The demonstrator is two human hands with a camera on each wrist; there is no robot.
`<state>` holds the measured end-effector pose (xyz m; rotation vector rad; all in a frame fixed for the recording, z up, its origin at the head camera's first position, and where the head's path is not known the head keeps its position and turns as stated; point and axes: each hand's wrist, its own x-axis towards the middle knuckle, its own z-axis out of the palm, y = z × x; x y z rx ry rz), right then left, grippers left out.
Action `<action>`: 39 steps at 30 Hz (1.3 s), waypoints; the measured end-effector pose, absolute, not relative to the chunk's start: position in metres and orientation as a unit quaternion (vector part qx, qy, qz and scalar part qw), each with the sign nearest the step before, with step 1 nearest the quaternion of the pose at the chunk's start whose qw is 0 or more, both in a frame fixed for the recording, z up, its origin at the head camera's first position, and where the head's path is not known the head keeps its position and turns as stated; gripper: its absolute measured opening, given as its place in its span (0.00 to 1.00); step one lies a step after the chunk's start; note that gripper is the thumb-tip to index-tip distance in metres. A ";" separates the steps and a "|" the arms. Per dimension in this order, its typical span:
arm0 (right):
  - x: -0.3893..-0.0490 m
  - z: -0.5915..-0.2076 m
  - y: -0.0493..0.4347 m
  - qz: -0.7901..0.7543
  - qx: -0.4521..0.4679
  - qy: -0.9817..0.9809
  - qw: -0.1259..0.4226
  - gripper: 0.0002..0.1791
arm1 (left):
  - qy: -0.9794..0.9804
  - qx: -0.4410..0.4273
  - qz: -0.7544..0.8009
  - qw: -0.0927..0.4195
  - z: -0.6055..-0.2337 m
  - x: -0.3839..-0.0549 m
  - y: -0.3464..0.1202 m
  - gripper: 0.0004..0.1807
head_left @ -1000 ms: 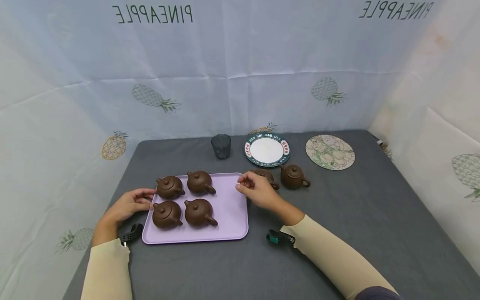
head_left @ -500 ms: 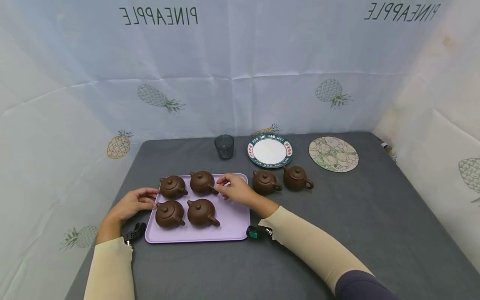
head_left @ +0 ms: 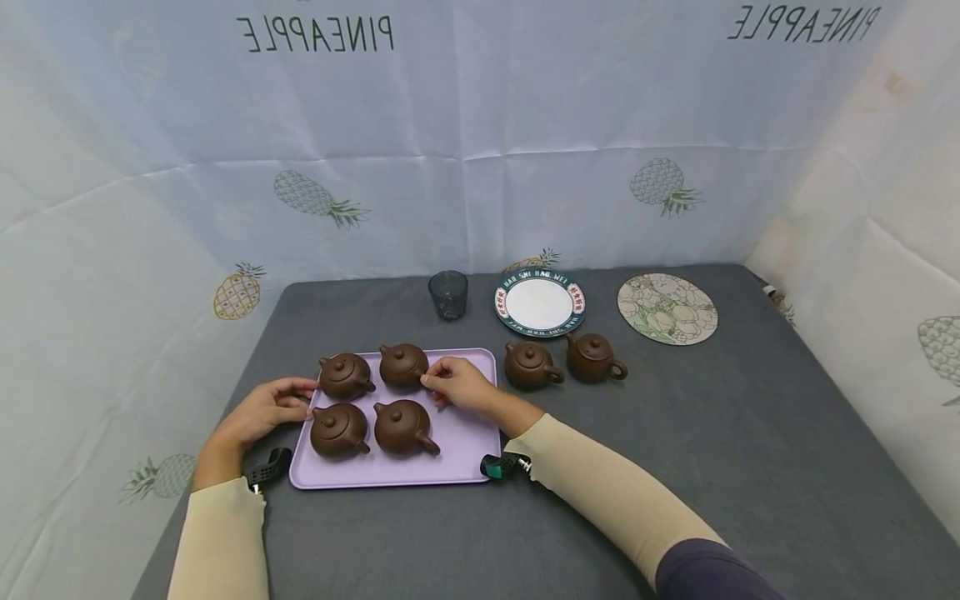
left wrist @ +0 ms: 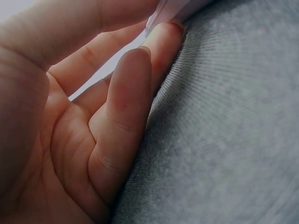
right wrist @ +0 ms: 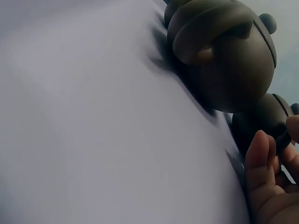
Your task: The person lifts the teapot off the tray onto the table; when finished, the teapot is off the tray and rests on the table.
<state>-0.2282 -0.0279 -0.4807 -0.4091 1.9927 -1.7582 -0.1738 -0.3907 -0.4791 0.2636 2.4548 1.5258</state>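
A lilac tray [head_left: 465,454] carries several brown teapots in two rows. At the back right of the group, my right hand [head_left: 461,385] pinches the handle of a teapot [head_left: 402,365]. In the right wrist view the fingers [right wrist: 259,158] close round that teapot's handle, while a nearer teapot [right wrist: 229,65] fills the top right. My left hand [head_left: 262,410] rests at the tray's left rim, fingers spread and gently bent, beside the back left teapot [head_left: 343,375] and front left teapot [head_left: 339,430]. The front right teapot [head_left: 403,427] stands just in front of my right hand.
Right of the tray, two more teapots [head_left: 528,365] stand on the grey tabletop [head_left: 712,467]. Behind them lie a green-rimmed plate [head_left: 538,304] and a round patterned mat [head_left: 667,309]. A dark glass [head_left: 449,296] stands near the back edge, before a pineapple-print curtain [head_left: 480,125].
My right hand has moved left across the tray from its right edge and now grips the back right teapot's handle. The left hand stays at the tray's left rim.
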 end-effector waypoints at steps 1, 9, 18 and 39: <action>-0.228 -0.481 -0.028 -0.637 -0.149 0.722 0.225 0.08 | 0.840 0.090 0.522 0.119 -0.479 -0.174 -0.391 0.28; -0.226 -0.480 -0.027 -0.603 -0.185 0.751 0.196 0.07 | 0.840 0.093 0.522 0.115 -0.479 -0.173 -0.390 0.28; -0.227 -0.481 -0.020 -0.562 -0.206 0.786 0.152 0.08 | 0.838 0.096 0.526 0.107 -0.481 -0.174 -0.389 0.27; -0.227 -0.438 0.048 -0.532 -0.195 0.817 0.109 0.09 | 0.836 0.098 0.528 0.112 -0.480 -0.174 -0.392 0.27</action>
